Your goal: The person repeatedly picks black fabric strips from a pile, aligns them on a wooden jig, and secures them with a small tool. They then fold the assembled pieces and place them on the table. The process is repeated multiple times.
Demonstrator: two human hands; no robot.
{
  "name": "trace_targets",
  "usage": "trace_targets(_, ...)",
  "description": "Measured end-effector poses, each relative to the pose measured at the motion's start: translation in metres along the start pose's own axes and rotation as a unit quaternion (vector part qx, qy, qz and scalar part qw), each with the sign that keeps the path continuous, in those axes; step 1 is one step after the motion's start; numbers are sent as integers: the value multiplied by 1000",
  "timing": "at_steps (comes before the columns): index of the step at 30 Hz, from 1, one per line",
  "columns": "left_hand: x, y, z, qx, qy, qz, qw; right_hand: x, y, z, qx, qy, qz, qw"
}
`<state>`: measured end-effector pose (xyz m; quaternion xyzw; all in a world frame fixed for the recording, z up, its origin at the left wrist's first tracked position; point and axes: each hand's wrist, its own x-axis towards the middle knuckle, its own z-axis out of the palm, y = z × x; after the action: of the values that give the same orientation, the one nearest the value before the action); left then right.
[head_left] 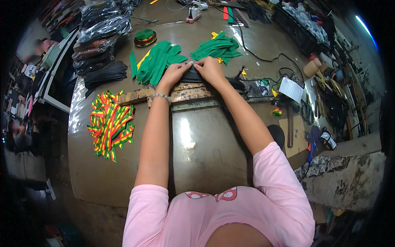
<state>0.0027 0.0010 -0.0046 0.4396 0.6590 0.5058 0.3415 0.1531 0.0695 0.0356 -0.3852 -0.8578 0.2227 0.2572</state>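
My left hand [176,74] and my right hand [211,71] meet above a long worn wooden board [185,94], fingertips pinched close together. What they pinch is too small to make out. Black strips [191,77] lie on the board between and under my hands. Just beyond my left hand is a pile of green strips [158,61] with some yellow. A second green pile [217,47] sits past my right hand. Left of the board, striped red, yellow and green strips [110,125] are heaped. A round green piece with a patterned band [145,38] stands behind.
Stacks of plastic-wrapped dark material [103,29] and black strips [106,74] occupy the far left. A dark cable [263,59] crosses the right side toward a white paper [291,89]. Scissors [307,112] and a cardboard piece [298,138] lie at right. A black crate [296,26] stands behind.
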Motion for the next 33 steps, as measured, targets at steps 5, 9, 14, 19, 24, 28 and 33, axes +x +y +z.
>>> trace_targets(5, 10, -15, 3, 20, 8, -3, 1000, -15, 1, -54, -51, -63, 1, 997)
trace_targets(9, 8, -12, 3, 37, 16, -1, 999, -54, 41, -132, -82, -27, -33, 996)
trace_targets(14, 5, -6, 3, 64, 20, -28, 997, -86, 101, -160, 169, -112, 240, 949)
trace_targets(19, 9, -10, 1, 61, 19, -34, 997, -102, 136, -131, 330, -161, 295, 882)
trace_targets(24, 9, -9, 3, 68, 13, -27, 997, -100, 138, -135, 270, -155, 282, 907)
trace_targets(28, 1, 2, 0, 6, -25, -2, 1000, -101, 101, -153, -181, 33, 153, 971)
trace_targets(33, -16, 15, -11, -48, -98, -15, 994, -61, 24, -112, 106, 56, -70, 990)
